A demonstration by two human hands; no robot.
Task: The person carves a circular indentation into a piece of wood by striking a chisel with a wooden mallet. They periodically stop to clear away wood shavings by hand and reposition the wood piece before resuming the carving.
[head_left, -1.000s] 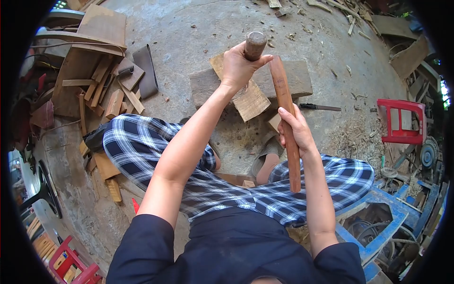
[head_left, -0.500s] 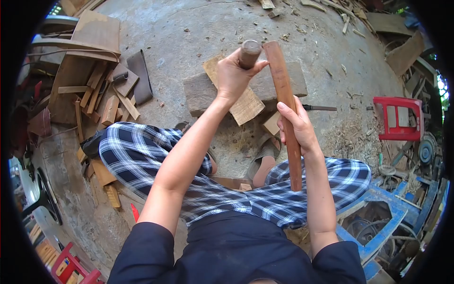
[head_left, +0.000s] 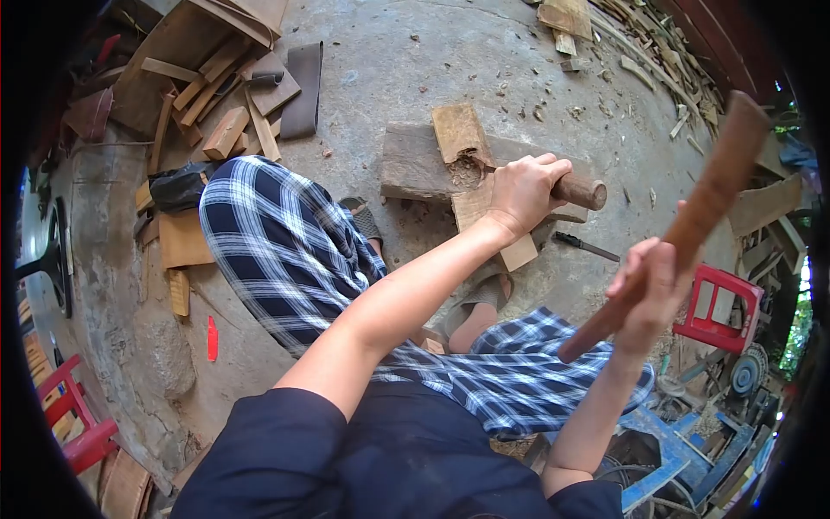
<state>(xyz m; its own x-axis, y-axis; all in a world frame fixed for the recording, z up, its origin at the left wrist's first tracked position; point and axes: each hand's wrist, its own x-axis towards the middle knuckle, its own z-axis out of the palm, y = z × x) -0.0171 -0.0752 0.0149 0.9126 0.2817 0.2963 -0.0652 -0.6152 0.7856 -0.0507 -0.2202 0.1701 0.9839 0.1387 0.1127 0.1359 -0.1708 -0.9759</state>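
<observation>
My left hand (head_left: 523,195) is closed around the wooden handle of a chisel (head_left: 581,191). The tool leans low, its butt to the right. A bit of its blade shows at a ragged, chip-filled hollow in a light wooden block (head_left: 458,130). Beneath that block lies a thick grey timber (head_left: 415,164) on the floor, and the block crosses it at an angle. Off to the right, my right hand (head_left: 648,290) grips a long reddish-brown wooden stick (head_left: 709,199). Its upper end is raised and slightly blurred, apart from the chisel.
A dark narrow tool (head_left: 588,246) lies on the concrete right of the timber. Wood offcuts (head_left: 226,132) are piled at left. A red plastic stool (head_left: 719,307) and a blue metal frame (head_left: 657,471) with machinery stand at right. Scrap wood (head_left: 640,73) lines the upper right.
The chisel has gone from nearly upright to a low slant, its butt now pointing right. My right hand has swung the stick up and away to the right. The view has shifted too.
</observation>
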